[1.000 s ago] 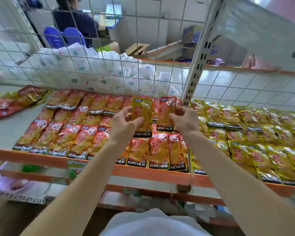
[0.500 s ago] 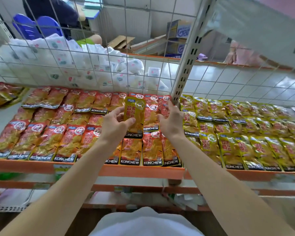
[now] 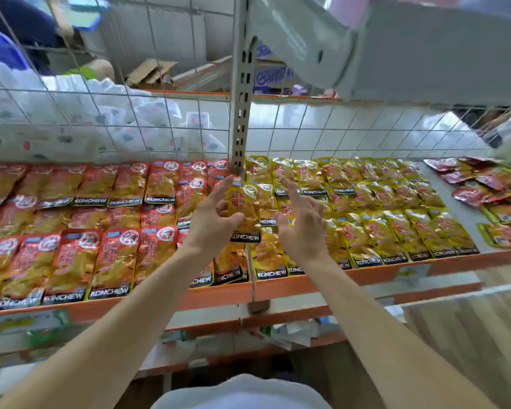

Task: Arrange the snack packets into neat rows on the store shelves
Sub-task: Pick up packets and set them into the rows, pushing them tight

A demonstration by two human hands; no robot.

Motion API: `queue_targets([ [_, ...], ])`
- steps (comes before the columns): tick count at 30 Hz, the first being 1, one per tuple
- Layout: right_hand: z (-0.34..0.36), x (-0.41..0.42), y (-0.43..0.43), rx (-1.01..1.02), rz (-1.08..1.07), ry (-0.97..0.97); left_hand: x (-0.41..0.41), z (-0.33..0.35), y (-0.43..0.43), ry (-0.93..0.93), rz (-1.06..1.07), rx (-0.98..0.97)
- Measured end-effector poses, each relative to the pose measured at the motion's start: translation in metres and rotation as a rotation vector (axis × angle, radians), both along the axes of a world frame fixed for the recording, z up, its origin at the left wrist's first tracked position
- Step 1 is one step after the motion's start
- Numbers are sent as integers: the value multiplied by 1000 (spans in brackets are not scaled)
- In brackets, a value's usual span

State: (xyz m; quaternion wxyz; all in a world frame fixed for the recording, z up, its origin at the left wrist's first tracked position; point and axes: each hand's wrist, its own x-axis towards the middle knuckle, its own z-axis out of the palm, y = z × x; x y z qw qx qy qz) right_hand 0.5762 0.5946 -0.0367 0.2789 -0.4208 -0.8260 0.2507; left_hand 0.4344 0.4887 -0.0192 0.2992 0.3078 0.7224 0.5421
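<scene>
My left hand (image 3: 211,221) pinches a yellow KONCHEW snack packet (image 3: 244,211) between thumb and fingers and holds it upright above the shelf, in front of the grey upright post (image 3: 241,113). My right hand (image 3: 300,228) hovers just right of that packet with fingers spread and holds nothing. Red KONCHEW packets (image 3: 80,219) lie in rows on the left half of the shelf. Yellow KONCHEW packets (image 3: 375,208) lie in rows on the right half. The orange shelf edge (image 3: 381,274) runs along the front.
A wire grid back panel (image 3: 101,125) stands behind the shelf, with white wrapped goods (image 3: 148,119) beyond it. Loose dark red packets (image 3: 484,184) lie at the far right. A grey upper shelf (image 3: 425,54) hangs overhead. A lower shelf (image 3: 248,343) holds scattered papers.
The view has swung right. My left hand has carried the yellow packet rightward over the yellow rows. My right hand has let go of the red packets and now hovers open.
</scene>
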Motion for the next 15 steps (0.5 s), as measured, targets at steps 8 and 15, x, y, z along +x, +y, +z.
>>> queue_targets([
  [8,6,52,49,-49,53,-72,54,3,60,268,-83,-107],
  [15,7,77,81,-53,131,-156,73,-6,97,478,-125,-200],
])
